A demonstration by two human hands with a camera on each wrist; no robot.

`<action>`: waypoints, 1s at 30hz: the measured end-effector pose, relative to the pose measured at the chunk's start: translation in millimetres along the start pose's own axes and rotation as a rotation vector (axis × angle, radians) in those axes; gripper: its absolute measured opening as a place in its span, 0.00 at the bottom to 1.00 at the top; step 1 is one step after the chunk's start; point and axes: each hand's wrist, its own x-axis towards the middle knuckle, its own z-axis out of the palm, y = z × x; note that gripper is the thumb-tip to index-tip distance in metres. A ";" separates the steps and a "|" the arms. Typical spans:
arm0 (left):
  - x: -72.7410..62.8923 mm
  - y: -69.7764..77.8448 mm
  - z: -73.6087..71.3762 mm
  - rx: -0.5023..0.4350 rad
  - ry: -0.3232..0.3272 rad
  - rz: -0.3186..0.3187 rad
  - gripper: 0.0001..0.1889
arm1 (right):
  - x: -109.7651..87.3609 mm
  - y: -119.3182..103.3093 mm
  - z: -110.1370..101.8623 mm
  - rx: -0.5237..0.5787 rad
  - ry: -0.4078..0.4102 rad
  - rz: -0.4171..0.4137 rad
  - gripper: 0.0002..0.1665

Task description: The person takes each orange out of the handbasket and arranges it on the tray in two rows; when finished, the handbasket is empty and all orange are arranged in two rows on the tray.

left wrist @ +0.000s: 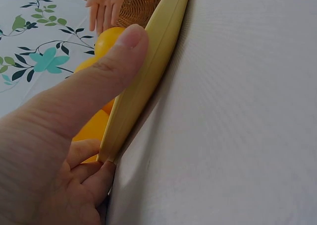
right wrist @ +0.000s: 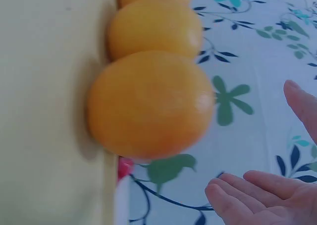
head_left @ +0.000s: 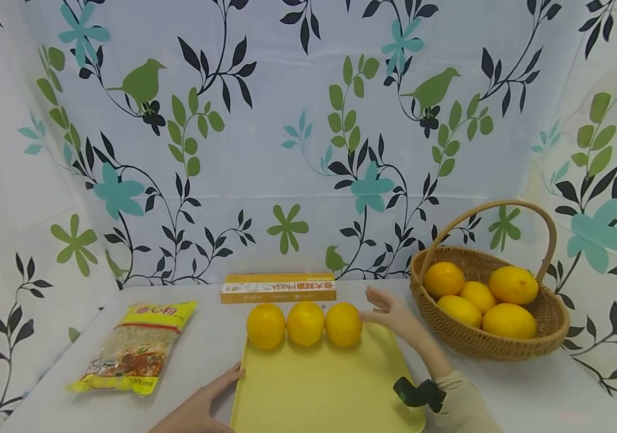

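A yellow tray [head_left: 319,391] lies in front of me, with three oranges [head_left: 305,323] in a row along its far end. My left hand [head_left: 205,403] is at the tray's left edge, thumb and fingers spread. In the left wrist view its fingertips touch the rim [left wrist: 141,86] and the straight thumb overlaps it. My right hand [head_left: 392,316] is just right of the rightmost orange [head_left: 343,325], fingers extended. The right wrist view shows a gap between that hand [right wrist: 265,197] and the nearest orange [right wrist: 151,106], with nothing held.
At the right stands a wicker basket [head_left: 451,331] with a tall handle, holding several yellow fruits [head_left: 509,320]. A yellow pasta bag [head_left: 135,349] lies at the left. Behind the oranges lies a long pasta box [head_left: 278,288], close to the patterned cloth [head_left: 308,150].
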 end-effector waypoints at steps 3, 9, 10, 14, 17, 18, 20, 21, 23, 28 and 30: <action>0.8 -0.8 -0.1 -0.002 -0.010 0.008 0.45 | -6.3 -13.0 -11.2 -0.014 0.003 -0.026 0.45; 0.6 0.3 0.5 -0.018 -0.002 -0.012 0.46 | -14.0 -24.6 -29.1 -0.064 0.059 -0.058 0.43; 0.2 0.6 0.1 -0.016 -0.003 -0.012 0.46 | -15.0 -25.4 -31.4 -0.058 0.070 -0.060 0.42; -0.6 0.6 -0.6 -0.011 -0.010 -0.003 0.45 | -19.6 -29.5 -42.4 -0.029 0.127 -0.075 0.39; 1.2 -1.6 0.4 -0.018 -0.014 -0.004 0.45 | -23.7 -34.1 -53.5 -0.026 0.165 -0.101 0.37; 1.9 -2.1 0.6 -0.015 -0.013 0.002 0.44 | -23.9 -32.7 -58.4 -0.020 0.175 -0.128 0.35; 3.3 -3.4 0.9 -0.009 -0.014 0.008 0.44 | -25.6 -33.8 -66.4 -0.024 0.204 -0.149 0.33; 3.9 -3.7 0.9 -0.010 -0.013 0.007 0.44 | -26.7 -33.8 -70.6 -0.034 0.216 -0.165 0.33; 4.0 -3.9 0.3 -0.002 -0.013 0.016 0.43 | -27.4 -27.9 -78.1 -0.041 0.263 -0.196 0.31; 3.5 -4.8 -1.8 0.003 -0.029 0.004 0.43 | -40.5 -27.6 -91.4 -0.147 0.368 -0.212 0.30; 3.1 -4.3 -2.4 0.007 -0.035 0.003 0.43 | -49.4 -37.4 -99.4 -0.204 0.377 -0.192 0.32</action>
